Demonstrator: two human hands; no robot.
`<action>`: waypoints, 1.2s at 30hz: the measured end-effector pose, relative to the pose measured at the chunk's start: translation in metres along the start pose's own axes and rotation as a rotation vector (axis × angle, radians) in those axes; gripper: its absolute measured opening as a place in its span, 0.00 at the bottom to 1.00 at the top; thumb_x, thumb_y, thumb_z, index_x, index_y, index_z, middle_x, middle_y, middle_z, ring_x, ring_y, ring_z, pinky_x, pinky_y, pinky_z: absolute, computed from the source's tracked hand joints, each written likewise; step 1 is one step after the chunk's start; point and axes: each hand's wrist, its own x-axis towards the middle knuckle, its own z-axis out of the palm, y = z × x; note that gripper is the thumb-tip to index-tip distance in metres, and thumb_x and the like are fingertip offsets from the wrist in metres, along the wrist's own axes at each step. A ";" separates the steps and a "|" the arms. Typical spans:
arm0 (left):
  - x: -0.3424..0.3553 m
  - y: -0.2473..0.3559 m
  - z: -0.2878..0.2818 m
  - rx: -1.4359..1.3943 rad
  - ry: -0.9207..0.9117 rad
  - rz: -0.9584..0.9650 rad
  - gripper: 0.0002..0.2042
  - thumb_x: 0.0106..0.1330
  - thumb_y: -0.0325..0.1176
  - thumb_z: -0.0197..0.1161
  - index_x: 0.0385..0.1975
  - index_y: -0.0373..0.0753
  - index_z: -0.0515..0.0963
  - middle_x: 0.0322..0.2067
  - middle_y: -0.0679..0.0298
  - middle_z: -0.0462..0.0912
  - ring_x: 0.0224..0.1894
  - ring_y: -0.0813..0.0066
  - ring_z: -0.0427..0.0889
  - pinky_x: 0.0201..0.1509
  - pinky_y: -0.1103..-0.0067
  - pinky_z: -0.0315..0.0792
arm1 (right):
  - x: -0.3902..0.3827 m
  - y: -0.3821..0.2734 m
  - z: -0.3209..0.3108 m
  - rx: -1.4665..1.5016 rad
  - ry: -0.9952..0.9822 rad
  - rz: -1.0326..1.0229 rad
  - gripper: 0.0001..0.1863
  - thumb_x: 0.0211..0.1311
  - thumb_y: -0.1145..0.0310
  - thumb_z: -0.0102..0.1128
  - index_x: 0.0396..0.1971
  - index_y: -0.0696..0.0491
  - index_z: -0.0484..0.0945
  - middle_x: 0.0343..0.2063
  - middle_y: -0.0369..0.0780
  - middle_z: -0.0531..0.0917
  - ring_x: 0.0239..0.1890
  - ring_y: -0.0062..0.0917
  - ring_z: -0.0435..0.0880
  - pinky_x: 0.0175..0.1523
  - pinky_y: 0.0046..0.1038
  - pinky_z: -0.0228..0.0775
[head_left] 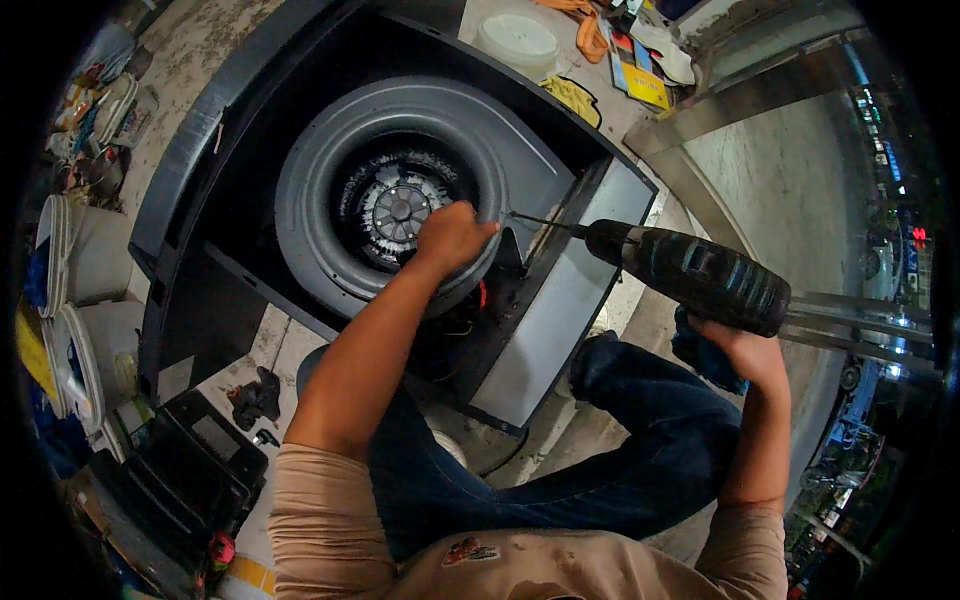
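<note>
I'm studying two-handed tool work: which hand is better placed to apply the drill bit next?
Probably the right hand: it holds the power drill, its long bit aimed at the grey blower housing. The left hand, at the inlet rim, seems better placed for steadying.

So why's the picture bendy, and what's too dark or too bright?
In the head view, the fisheye lens bends straight edges near the black rim; the box is nearly black inside, beside the grey ring; lights far right glare.

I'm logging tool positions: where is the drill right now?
In the head view, the drill is right of centre, in the right hand, its bit pointing toward the round grey housing.
</note>
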 end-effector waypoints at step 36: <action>0.000 0.001 -0.008 -0.001 -0.027 -0.043 0.24 0.49 0.54 0.62 0.25 0.33 0.77 0.30 0.47 0.79 0.37 0.51 0.79 0.40 0.63 0.70 | 0.023 -0.025 0.013 -0.035 0.005 -0.030 0.15 0.41 0.78 0.65 0.35 0.55 0.78 0.28 0.37 0.82 0.32 0.19 0.79 0.38 0.25 0.72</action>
